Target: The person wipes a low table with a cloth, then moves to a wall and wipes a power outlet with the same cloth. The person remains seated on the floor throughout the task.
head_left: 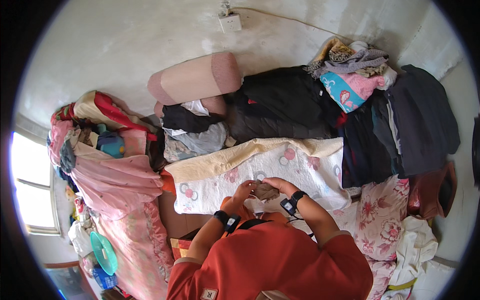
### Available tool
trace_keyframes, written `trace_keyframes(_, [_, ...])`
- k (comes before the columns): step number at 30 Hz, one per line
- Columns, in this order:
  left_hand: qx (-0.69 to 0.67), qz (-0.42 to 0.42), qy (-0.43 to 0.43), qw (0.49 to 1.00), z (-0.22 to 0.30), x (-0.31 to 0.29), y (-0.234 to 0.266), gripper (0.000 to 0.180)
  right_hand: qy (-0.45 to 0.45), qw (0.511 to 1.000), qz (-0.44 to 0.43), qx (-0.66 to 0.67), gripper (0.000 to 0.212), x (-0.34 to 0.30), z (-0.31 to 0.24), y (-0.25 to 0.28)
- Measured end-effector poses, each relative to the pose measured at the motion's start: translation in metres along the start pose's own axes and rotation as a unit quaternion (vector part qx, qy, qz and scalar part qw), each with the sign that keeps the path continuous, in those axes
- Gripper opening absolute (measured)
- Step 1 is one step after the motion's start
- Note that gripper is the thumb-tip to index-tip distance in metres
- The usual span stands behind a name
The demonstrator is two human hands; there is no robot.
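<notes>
A small, bunched brownish-beige cloth (266, 191) is held between my two hands, close in front of my body. My left hand (245, 189) pinches its left edge, the fingers closed. On the other side, my right hand (280, 185) grips the upper right of the cloth with bent fingers. What kind of garment it is cannot be made out. Beneath and beyond both hands lies a white quilted pad (240, 175) with pink flowers and grey rings, its cream far edge folded over.
Dark folded clothes (285, 100) are piled behind the pad, beside a pink-beige bolster (192, 80). More dark garments (420, 115) lie at the right. A pink heap of fabrics (110, 170) stands at the left, near a green fan-like round object (104, 253). Floral bedding (377, 215) is at the near right.
</notes>
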State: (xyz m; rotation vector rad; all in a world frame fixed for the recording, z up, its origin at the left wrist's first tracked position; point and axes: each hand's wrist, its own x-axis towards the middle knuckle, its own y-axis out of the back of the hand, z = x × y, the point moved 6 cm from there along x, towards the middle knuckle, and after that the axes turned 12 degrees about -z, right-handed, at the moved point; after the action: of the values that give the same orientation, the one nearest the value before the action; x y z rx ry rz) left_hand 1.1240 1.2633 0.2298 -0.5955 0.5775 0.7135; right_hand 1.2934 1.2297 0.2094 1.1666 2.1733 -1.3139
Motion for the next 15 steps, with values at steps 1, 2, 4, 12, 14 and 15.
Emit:
trace_keyframes(1, [-0.002,0.002,-0.001,1.000,0.008,0.000,-0.002,0.034,0.007,1.000,0.020,0.001,0.036,-0.018,-0.015,-0.010])
trace_keyframes(2, [-0.015,0.001,-0.014,1.000,0.009,0.002,-0.001,0.034,0.024,1.000,0.019,0.007,0.036,-0.016,-0.014,-0.007])
trace_keyframes(4, [-0.030,-0.009,-0.040,0.999,0.024,0.007,-0.001,0.033,0.069,0.997,0.023,0.023,0.036,-0.014,-0.019,0.001])
trace_keyframes(12, [-0.001,-0.054,-0.099,0.994,0.105,0.017,0.003,0.025,0.147,0.987,0.068,-0.021,0.056,-0.066,-0.085,-0.014])
trace_keyframes(14, [-0.043,-0.072,-0.123,0.989,0.131,0.023,0.002,0.021,0.157,0.986,0.054,-0.028,0.061,-0.085,-0.102,-0.020])
trace_keyframes(15, [-0.055,-0.081,-0.139,0.986,0.147,0.027,0.001,0.021,0.168,0.984,0.050,-0.030,0.064,-0.092,-0.108,-0.019])
